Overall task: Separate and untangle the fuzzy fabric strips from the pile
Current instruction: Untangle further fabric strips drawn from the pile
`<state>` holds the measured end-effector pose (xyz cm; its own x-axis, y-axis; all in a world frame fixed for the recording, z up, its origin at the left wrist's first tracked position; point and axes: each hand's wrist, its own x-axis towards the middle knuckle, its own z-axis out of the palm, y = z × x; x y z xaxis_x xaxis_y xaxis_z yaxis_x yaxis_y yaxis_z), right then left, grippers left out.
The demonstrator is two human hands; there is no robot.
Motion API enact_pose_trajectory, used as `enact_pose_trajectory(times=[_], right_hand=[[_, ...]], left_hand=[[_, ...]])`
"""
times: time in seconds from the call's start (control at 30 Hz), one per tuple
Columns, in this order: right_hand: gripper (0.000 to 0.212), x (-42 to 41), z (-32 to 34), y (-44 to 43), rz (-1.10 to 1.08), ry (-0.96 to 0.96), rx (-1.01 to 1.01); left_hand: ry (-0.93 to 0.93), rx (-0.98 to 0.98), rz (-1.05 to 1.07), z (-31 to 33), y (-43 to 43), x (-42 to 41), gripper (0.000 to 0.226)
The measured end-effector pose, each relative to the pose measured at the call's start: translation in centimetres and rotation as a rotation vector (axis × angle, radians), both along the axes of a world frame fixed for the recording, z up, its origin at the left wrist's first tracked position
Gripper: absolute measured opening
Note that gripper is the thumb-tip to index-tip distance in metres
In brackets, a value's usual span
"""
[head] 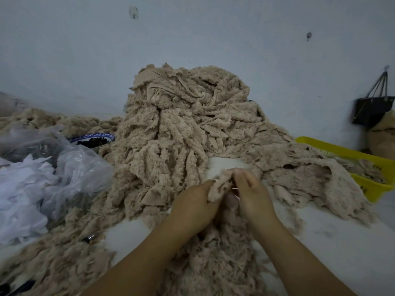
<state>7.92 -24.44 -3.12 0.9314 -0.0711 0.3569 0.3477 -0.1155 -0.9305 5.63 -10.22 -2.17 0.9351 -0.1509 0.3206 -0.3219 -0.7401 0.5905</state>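
A tall pile of beige fuzzy fabric strips point(183, 116) rises against the wall in the middle of the view. My left hand point(194, 204) and my right hand point(253, 193) meet just in front of it. Together they grip one fuzzy strip point(220, 186), which is bunched between the fingers of both hands. The strip's lower end hangs down between my wrists into loose fluffy strips point(213, 263) near my forearms. A flatter heap of the same fabric point(303, 176) spreads to the right.
Crumpled clear plastic bags point(70, 167) and white scraps point(19, 193) lie at the left. A blue-patterned bowl point(94, 138) holds dark bits. A yellow plastic basket point(363, 167) sits at the right, a black bag point(373, 107) hangs on the wall. The work surface point(342, 236) is white.
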Motion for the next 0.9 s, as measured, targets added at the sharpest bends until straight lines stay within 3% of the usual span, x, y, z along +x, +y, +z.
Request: enact_pose_trajectory(times=[0.1, 0.2, 0.27, 0.37, 0.43, 0.5, 0.57, 0.63, 0.7, 0.8, 0.9], right_hand=[[0.031, 0.6, 0.2, -1.6, -0.055, 0.128, 0.259], [0.030, 0.4, 0.2, -1.5, -0.008, 0.128, 0.221], [0.030, -0.1, 0.3, -0.7, 0.074, 0.052, 0.113], [0.034, -0.9, 0.1, 0.8, 0.219, -0.025, -0.133], [0.018, -1.0, 0.0, 1.3, 0.218, -0.051, -0.223], [0.017, -0.7, -0.1, 1.1, 0.132, -0.075, -0.212], [0.023, -0.4, 0.0, 0.8, 0.048, -0.040, -0.047], [0.029, -0.1, 0.1, 0.4, -0.004, 0.034, 0.203], [0.023, 0.4, 0.6, -0.6, -0.061, 0.114, 0.463], [0.019, 1.1, 1.1, -2.9, -0.186, 0.175, 0.681], [0.011, 1.0, 0.7, -3.1, -0.141, 0.212, 0.476]], left_hand=[[0.144, -0.326, 0.105, 0.0, 0.5, 0.7, 0.028], [0.169, -0.433, 0.218, -0.2, 1.0, 1.0, 0.036], [0.150, -0.325, 0.155, 0.1, 0.7, 0.7, 0.036], [0.062, 0.067, 0.008, -0.4, 0.0, 0.7, 0.034], [0.053, 0.062, 0.003, -0.6, -0.2, 0.5, 0.033], [0.022, 0.021, -0.028, -0.7, -0.1, 0.5, 0.038], [-0.004, 0.012, -0.055, -0.4, -0.2, 0.4, 0.040], [0.016, -0.031, -0.045, -0.2, -0.2, 0.6, 0.025], [0.079, -0.083, -0.008, -0.3, 0.1, 0.7, 0.026], [0.181, -0.477, 0.177, -0.1, 1.2, 1.0, 0.037], [0.298, -0.932, 0.290, 0.4, 2.2, 1.6, 0.027]])
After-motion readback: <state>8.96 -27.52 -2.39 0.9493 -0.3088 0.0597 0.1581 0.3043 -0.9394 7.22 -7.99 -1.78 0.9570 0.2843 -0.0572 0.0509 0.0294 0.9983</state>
